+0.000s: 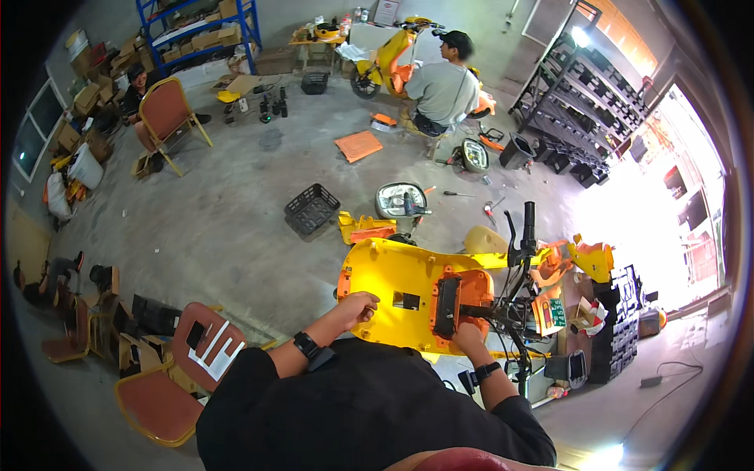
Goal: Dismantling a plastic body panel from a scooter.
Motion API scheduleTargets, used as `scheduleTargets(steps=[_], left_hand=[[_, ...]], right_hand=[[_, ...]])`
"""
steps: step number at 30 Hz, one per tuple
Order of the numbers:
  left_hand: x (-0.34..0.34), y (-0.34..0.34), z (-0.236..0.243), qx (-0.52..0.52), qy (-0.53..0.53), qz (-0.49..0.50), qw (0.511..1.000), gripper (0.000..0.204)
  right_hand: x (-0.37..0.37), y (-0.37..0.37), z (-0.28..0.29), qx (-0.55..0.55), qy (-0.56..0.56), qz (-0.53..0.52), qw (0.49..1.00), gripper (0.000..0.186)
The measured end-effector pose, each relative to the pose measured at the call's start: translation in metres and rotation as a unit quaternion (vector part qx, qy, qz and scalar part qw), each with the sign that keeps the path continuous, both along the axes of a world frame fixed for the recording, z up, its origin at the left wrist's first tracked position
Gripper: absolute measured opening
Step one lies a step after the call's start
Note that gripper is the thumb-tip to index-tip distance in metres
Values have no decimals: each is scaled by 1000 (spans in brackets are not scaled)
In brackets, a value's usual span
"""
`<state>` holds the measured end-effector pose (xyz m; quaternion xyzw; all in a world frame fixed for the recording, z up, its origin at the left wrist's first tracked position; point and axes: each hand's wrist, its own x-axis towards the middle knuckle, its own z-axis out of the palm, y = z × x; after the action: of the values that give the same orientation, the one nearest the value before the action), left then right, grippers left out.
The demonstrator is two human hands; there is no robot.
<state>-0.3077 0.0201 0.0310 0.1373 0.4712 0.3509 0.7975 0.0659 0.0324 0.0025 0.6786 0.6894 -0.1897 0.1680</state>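
In front of me is a yellow scooter body panel with a small square opening. My left hand is over its left part, fingers curled in; whatever they may hold is too small to make out. An orange plastic piece sits on the panel's right side, with a long black part on it. At the lower edge of these two is my right hand, its fingers partly hidden. Close on the right stand the scooter's black handlebars, with cables hanging below.
A black crate and a headlamp-like shell with a power drill lie on the floor ahead. Beyond, a person sits by another yellow scooter. Chairs stand at left; black boxes are stacked at right.
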Motion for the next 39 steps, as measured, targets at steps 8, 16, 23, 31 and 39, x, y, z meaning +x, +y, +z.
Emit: scheduleTargets(steps=[8,16,23,31,39], left_hand=[[0,3,2,10,2,-6,1000,24],[0,2,3,16,4,-12,1000,26],[0,1,7,5,8,-4,1000,21],[2,2,7,-1,-3,-2,1000,20],[0,0,6,-3,5,-4,1000,19]], right_hand=[[-11,5,27,-15,-72,209,975,18],[0,1,19,-10,-62,218,974,18],[-4,-1,12,19,-4,63,998,28],[-6,-10,-5,-8,-15,16,1000,29],[-34,-22,47,-22,-51,-24,998,31]])
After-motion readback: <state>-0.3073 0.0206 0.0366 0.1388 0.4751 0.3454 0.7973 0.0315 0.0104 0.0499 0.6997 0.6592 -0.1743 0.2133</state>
